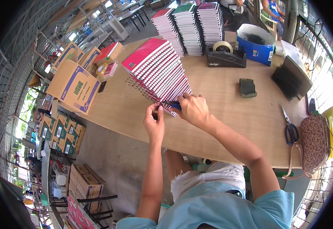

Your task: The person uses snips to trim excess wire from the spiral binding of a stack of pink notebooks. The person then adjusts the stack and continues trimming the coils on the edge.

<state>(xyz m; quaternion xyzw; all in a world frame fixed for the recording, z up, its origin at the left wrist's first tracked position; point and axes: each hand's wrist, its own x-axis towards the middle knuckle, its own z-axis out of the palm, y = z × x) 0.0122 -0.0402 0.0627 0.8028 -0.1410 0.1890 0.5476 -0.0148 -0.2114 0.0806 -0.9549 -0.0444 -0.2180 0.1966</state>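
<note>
While beside notebooks [160,70], right fingers [182,101] around blue handle [176,106]

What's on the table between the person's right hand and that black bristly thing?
One dark greenish block sits there on the tabletop, between the right hand and the black bristles. You see it in the head view.

On the table [220,84], notebooks [162,70] stand left of the pouch [313,145].

Pink-covered notebook stack [160,68] (dark coils [138,86] leftward)
</note>
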